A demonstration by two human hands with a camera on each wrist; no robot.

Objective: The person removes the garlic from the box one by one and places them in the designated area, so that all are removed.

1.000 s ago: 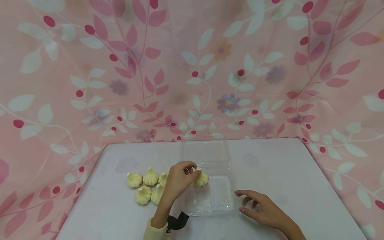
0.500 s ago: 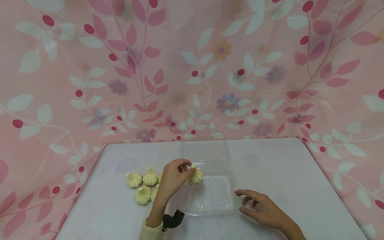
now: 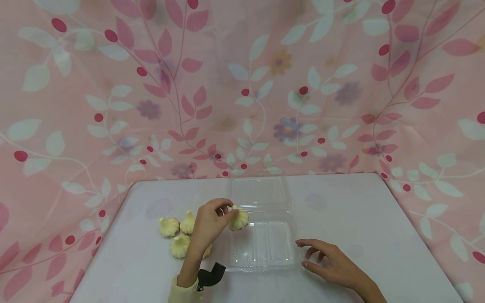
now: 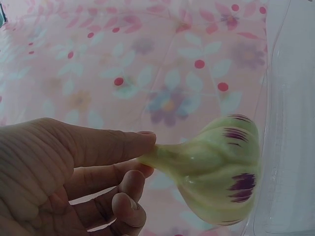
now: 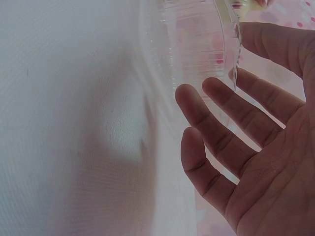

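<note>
My left hand point(image 3: 212, 221) pinches a garlic bulb point(image 3: 239, 219) by its stem between thumb and fingertips. In the left wrist view the garlic bulb point(image 4: 221, 172) is pale green-white with purple streaks. It is held over the left side of a clear plastic container point(image 3: 265, 263), whose lid point(image 3: 259, 191) lies folded back behind it. Several more garlic bulbs point(image 3: 169, 227) rest on the table to the left, some partly hidden by my left hand and forearm. My right hand point(image 3: 327, 261) is at the container's right side, fingers relaxed and spread, holding nothing; its fingertips point(image 5: 189, 98) are right by the container wall.
A white-covered table point(image 3: 363, 219) bears everything. Behind it hangs a pink floral curtain point(image 3: 227, 105). A black wrist mount point(image 3: 212, 275) sticks out from my left sleeve, close to the container's front left corner.
My left hand has moved left with the garlic bulb, from over the container's middle-left toward its left edge, covering more of the bulbs on the table. The right hand has stayed put.
</note>
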